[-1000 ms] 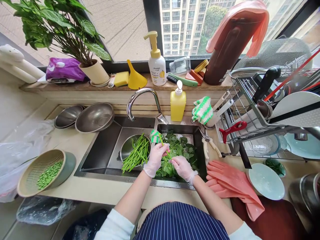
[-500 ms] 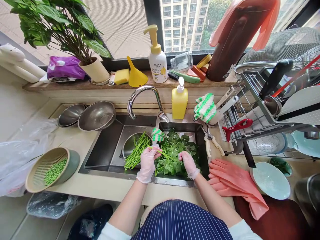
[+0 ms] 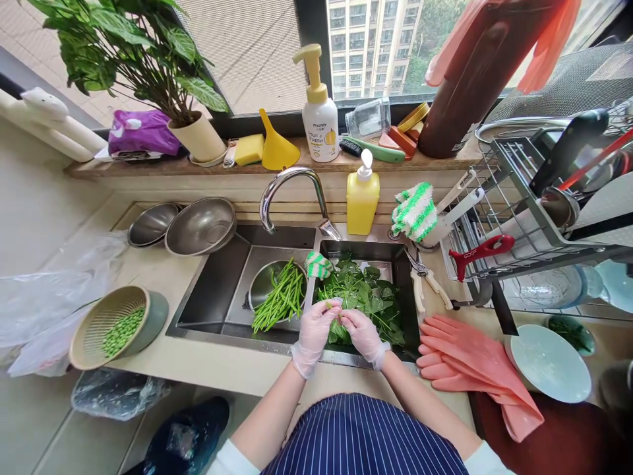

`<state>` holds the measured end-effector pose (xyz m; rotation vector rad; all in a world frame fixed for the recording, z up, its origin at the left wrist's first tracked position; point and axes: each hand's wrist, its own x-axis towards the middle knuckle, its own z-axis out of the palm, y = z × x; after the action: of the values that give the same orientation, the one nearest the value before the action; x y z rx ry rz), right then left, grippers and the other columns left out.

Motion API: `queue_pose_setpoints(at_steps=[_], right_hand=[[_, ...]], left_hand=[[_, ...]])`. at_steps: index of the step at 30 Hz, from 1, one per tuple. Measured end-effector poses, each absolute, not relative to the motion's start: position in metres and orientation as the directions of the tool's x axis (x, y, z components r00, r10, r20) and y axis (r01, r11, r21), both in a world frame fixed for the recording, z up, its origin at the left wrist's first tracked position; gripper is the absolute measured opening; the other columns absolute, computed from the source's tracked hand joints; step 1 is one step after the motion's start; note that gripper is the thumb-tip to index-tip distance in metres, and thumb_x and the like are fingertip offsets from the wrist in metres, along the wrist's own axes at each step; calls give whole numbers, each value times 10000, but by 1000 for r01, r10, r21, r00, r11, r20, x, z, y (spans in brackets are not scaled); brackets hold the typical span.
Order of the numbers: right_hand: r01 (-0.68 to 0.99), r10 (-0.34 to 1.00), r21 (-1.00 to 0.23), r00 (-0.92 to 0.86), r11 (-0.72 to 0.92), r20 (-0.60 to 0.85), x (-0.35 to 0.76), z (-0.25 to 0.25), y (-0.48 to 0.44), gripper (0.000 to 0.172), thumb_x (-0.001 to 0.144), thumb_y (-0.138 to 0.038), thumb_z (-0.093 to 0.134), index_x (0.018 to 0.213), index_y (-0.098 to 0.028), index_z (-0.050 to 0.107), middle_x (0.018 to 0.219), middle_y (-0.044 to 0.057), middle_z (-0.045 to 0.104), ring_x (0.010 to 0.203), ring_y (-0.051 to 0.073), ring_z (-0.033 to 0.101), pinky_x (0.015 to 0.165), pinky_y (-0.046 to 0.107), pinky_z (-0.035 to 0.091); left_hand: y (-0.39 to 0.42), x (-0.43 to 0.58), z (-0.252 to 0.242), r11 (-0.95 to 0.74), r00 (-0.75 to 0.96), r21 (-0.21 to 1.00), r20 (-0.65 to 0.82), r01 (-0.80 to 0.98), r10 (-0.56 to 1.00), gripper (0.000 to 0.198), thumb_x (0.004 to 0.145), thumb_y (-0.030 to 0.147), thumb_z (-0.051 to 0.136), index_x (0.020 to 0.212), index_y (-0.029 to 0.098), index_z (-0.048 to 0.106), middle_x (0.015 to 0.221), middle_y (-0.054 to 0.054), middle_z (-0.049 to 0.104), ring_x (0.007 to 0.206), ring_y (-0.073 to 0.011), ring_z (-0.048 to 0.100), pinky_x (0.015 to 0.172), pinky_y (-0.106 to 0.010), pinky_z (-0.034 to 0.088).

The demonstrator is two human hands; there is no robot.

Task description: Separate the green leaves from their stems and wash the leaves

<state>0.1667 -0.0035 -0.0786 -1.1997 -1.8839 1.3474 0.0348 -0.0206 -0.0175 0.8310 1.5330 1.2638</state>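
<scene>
Both my hands wear thin clear gloves and work over the right sink basin. My left hand (image 3: 316, 326) and my right hand (image 3: 362, 332) are close together, pinching one green vegetable stalk (image 3: 332, 307) between them. Under them lies a heap of leafy greens (image 3: 368, 297) filling the basin. A steel bowl (image 3: 262, 285) in the left basin holds a bundle of stripped green stems (image 3: 281, 298). A green-and-white cloth (image 3: 319, 265) hangs on the divider between the basins.
Faucet (image 3: 291, 191) arches over the sink, a yellow soap bottle (image 3: 362, 198) beside it. Pink rubber gloves (image 3: 475, 366) lie right of the sink, scissors (image 3: 425, 284) on its edge. A colander of peas (image 3: 116, 328) and steel bowls (image 3: 200, 225) sit left. Dish rack (image 3: 534, 218) at right.
My left hand came back from beside the stem bowl to meet my right hand over the greens. The long stalk it held out is gone; both now pinch a stalk together.
</scene>
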Motion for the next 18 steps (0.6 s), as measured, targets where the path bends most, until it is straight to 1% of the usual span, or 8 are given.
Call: queue_pose_setpoints(at_steps=[2,3,5,7,10,14,16,18], right_hand=[[327,886,-943,-452,56,-104,166,-81,-6,298,893,-300,394,981,-212,665,950,55,676,891,190,590,816,333,445],[309,889,-951,-442,26,-119,165,-81,-7,297,893,-312,397,985,-213,661,966,52,675,894,187,594,813,326,449],[282,892,-959,-428,-20,-145,162,-79,-9,298,894,-333,395,982,-212,654,966,47,673,869,177,599,796,308,453],[293,889,-955,-424,-47,-174,158,-75,-11,304,897,-342,382,947,-204,649,888,42,673,785,167,595,733,287,451],[352,876,-935,-437,-42,-204,153,-70,-11,298,894,-315,367,896,-194,639,761,30,650,679,155,562,641,261,422],[382,870,-924,-458,9,-181,151,-72,-11,293,891,-302,371,915,-197,643,824,36,662,738,160,572,694,271,420],[380,891,-923,-401,-51,-214,149,-77,-11,309,895,-333,370,909,-199,649,868,38,669,777,167,587,730,282,432],[359,915,-920,-299,-156,-272,148,-82,-11,326,898,-362,366,904,-204,651,906,34,673,820,169,601,768,289,449]], left_hand=[[-22,34,-15,222,-309,974,-227,-51,924,190,726,282,672,860,155,714,948,-77,700,895,-194,635,844,-325,502],[-23,34,-15,220,-309,974,-227,-59,924,196,735,282,663,875,155,714,946,-78,701,893,-194,636,842,-325,504],[-23,32,-15,216,-316,972,-236,-96,919,210,746,286,649,897,152,708,911,-78,702,827,-184,645,777,-312,526],[-23,29,-18,213,-336,967,-248,-138,909,220,746,285,645,911,150,699,870,-71,698,762,-170,645,707,-293,536],[-25,25,-22,219,-364,962,-265,-163,893,212,741,277,646,904,149,689,846,-62,691,744,-163,643,678,-276,531],[-25,22,-22,220,-360,967,-252,-128,898,171,734,275,647,835,143,691,808,-60,689,731,-160,640,669,-267,525],[-23,19,-19,212,-385,971,-239,-111,892,174,729,276,650,830,141,691,791,-58,689,720,-157,639,673,-269,522],[-18,14,-13,208,-429,973,-232,-103,873,191,724,281,653,843,136,688,770,-55,687,701,-155,638,665,-268,519]])
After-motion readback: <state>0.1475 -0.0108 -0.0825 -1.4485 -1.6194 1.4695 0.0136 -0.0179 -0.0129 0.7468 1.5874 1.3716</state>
